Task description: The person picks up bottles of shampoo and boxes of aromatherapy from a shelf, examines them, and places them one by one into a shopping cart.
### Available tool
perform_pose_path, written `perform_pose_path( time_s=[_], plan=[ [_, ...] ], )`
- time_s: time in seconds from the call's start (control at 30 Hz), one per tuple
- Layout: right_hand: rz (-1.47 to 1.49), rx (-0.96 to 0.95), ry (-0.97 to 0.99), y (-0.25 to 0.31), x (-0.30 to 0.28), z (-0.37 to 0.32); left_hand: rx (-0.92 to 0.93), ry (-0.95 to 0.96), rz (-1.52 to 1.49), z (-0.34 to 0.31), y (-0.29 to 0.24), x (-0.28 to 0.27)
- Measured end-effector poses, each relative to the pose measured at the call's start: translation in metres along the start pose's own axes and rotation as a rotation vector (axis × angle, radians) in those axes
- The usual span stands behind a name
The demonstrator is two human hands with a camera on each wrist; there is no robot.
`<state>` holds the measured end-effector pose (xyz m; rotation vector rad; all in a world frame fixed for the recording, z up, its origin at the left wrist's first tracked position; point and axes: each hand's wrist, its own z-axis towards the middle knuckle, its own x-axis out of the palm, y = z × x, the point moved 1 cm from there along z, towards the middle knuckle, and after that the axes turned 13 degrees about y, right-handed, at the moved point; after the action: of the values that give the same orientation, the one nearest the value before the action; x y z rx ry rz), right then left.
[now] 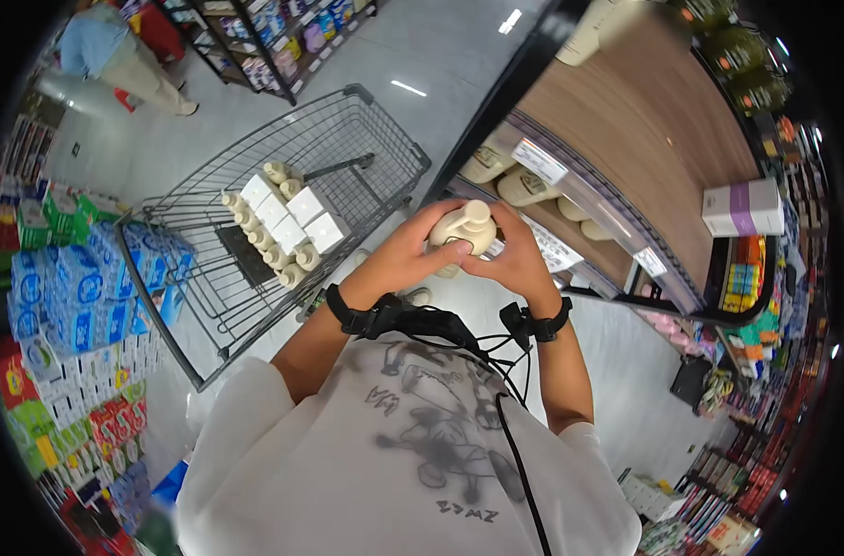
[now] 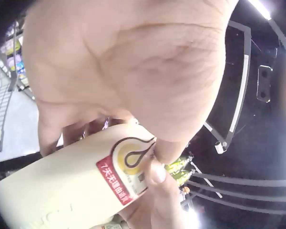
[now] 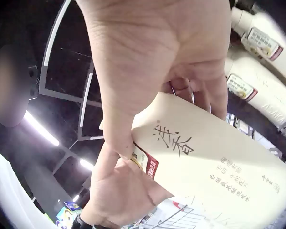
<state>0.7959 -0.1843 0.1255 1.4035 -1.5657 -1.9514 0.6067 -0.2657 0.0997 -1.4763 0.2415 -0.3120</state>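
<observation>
Both hands hold a cream-coloured pump bottle (image 1: pixel 459 236) in front of the chest, its pump head facing up toward the head camera. My left hand (image 1: pixel 411 252) wraps one side, my right hand (image 1: pixel 516 255) the other, and the thumbs meet on the near face. In the left wrist view a sticker (image 2: pixel 115 180) with a red band and a looped drop design sits on the bottle, right at the thumbs. Dark Chinese lettering (image 3: pixel 174 138) runs down the bottle in the right wrist view. Fingers on the far side are partly hidden behind it.
A wire shopping cart (image 1: pixel 209 320) at the left carries several cream pump bottles (image 1: pixel 252 237) and white boxes (image 1: pixel 289 234). At the right, a wooden shelf (image 1: pixel 617 102) holds more cream bottles (image 1: pixel 526 185) below and a white-and-purple box (image 1: pixel 743 208) above. Another person (image 1: pixel 116 56) stands far left.
</observation>
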Motion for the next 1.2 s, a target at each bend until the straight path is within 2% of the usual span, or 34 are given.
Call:
perform_pose_path(
  time_s=[0.17,0.2,0.33,0.4,0.53,0.63,0.73,0.83,0.93,1.03,1.2],
  plan=[
    [-0.024,-0.137,0.175,0.013,0.023,0.063,0.02,-0.238,0.15,-0.033,0.01,-0.033],
    [-0.041,-0.195,0.204,0.018,0.027,0.075,-0.029,-0.279,0.18,-0.041,0.007,-0.039],
    [-0.024,-0.214,0.421,0.018,0.057,0.126,-0.169,-0.436,0.306,-0.064,-0.007,-0.067],
    [-0.042,-0.268,0.462,0.012,0.072,0.151,-0.223,-0.508,0.329,-0.071,-0.007,-0.078],
    [-0.049,-0.242,0.508,-0.01,0.102,0.189,-0.18,-0.61,0.382,-0.07,-0.003,-0.103],
    [-0.045,-0.237,0.488,-0.035,0.117,0.208,-0.24,-0.554,0.455,-0.065,0.025,-0.129],
    [-0.097,-0.181,0.493,-0.061,0.125,0.228,-0.568,-0.593,0.469,-0.056,0.063,-0.145],
    [-0.13,-0.143,0.552,-0.083,0.137,0.25,-0.748,-0.364,0.4,-0.046,0.103,-0.178],
    [-0.146,-0.23,0.562,-0.118,0.157,0.269,-0.791,-0.36,0.414,-0.04,0.134,-0.192],
    [-0.19,-0.173,0.661,-0.126,0.172,0.28,-0.863,-0.174,0.365,-0.036,0.161,-0.21],
    [-0.182,-0.041,0.76,-0.152,0.198,0.28,-0.807,-0.245,0.296,-0.055,0.2,-0.212]
  ],
)
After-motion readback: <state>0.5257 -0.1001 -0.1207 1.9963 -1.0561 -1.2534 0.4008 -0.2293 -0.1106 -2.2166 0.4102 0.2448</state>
